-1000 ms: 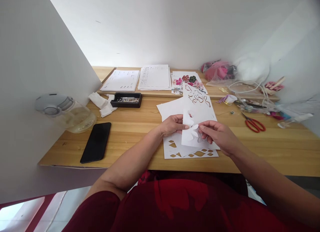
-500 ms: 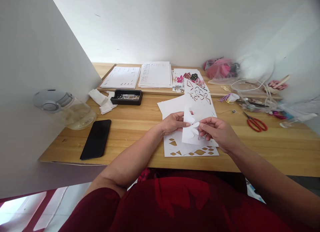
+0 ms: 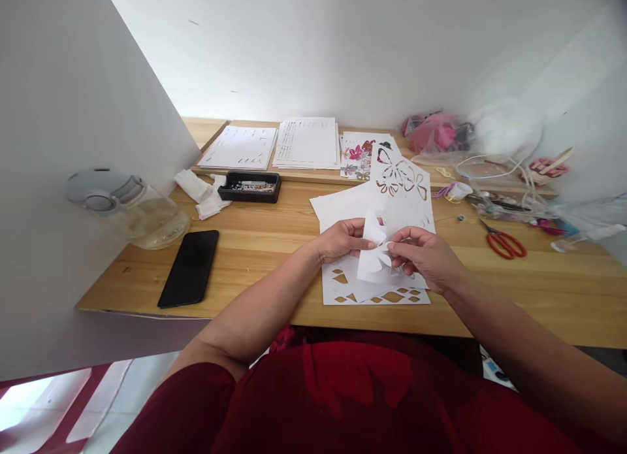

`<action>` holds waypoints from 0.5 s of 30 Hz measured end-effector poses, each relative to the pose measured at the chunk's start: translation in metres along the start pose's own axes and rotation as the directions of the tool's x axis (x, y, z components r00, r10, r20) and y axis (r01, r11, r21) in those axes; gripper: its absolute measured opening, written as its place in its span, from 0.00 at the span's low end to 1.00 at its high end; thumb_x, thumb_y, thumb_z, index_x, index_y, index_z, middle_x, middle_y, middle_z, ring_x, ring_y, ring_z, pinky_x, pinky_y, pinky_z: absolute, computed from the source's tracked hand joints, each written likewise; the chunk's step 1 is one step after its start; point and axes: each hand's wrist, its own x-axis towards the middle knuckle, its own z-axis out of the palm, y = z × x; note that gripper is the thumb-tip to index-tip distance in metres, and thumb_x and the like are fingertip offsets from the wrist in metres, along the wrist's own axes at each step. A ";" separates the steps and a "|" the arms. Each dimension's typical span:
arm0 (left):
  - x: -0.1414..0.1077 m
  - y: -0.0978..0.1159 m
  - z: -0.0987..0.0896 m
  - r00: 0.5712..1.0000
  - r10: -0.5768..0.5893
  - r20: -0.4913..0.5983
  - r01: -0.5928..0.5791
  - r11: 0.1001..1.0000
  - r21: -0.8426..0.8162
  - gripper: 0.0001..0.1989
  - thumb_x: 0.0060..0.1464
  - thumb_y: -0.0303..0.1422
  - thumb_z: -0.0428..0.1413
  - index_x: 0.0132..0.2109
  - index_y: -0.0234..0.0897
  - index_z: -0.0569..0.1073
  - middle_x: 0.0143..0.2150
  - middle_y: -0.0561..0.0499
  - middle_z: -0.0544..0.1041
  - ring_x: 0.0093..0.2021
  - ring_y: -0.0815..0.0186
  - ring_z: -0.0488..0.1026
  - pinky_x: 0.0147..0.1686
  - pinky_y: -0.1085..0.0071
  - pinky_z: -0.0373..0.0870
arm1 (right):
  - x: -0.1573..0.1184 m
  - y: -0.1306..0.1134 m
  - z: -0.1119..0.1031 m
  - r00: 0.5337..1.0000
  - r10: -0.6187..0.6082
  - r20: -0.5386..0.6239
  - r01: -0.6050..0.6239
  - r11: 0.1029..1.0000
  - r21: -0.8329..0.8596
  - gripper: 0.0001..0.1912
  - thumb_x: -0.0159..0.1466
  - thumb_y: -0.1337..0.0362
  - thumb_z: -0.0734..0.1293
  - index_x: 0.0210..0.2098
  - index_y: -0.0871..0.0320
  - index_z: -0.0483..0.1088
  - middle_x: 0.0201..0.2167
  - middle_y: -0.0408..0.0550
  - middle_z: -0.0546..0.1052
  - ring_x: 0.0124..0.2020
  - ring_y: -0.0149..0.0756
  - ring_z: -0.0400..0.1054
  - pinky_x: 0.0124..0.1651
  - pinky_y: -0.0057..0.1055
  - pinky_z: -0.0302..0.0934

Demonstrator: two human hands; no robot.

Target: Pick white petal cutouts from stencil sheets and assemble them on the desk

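Over at the left end of the worktop [image 3: 264,232] there's a grey-lidded bottle [image 3: 151,217] near a black phone [image 3: 189,268]; crumpled tissue [image 3: 196,186] lies just beside a black tray [image 3: 249,196], red-handled scissors [image 3: 507,244] off right.

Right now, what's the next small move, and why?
I'd probably ease the white petal gently up with the right hand, keeping the left hand where it is: the right fingertips seem to pinch the petal's tip, while the left hand grips the left edge of the cut-out sheet.
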 end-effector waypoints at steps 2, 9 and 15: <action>0.000 0.000 0.001 1.000 0.001 0.002 -0.001 1.000 0.001 0.33 0.41 0.31 0.71 0.56 0.40 0.73 0.43 0.47 0.78 0.39 0.67 0.75 0.35 0.73 0.67 | 0.000 0.000 0.001 1.000 -0.013 -0.006 0.013 1.000 -0.010 0.10 0.51 0.65 0.74 0.28 0.57 0.68 0.17 0.41 0.72 0.19 0.29 0.68 0.14 0.19 0.52; -0.001 0.001 0.001 1.000 -0.004 -0.007 0.003 1.000 -0.018 0.33 0.39 0.31 0.71 0.55 0.40 0.74 0.43 0.48 0.78 0.39 0.66 0.75 0.38 0.70 0.68 | -0.002 0.001 0.003 0.994 -0.104 -0.029 0.102 0.993 -0.065 0.09 0.52 0.64 0.73 0.29 0.56 0.68 0.15 0.41 0.71 0.18 0.31 0.67 0.15 0.21 0.53; 0.000 -0.001 0.000 1.000 0.007 -0.013 -0.007 1.000 0.003 0.33 0.40 0.31 0.71 0.56 0.42 0.73 0.42 0.49 0.78 0.38 0.68 0.74 0.36 0.71 0.67 | -0.001 0.004 0.002 0.979 -0.200 -0.030 0.194 0.970 -0.148 0.07 0.54 0.63 0.72 0.30 0.56 0.69 0.15 0.40 0.72 0.17 0.30 0.64 0.17 0.23 0.54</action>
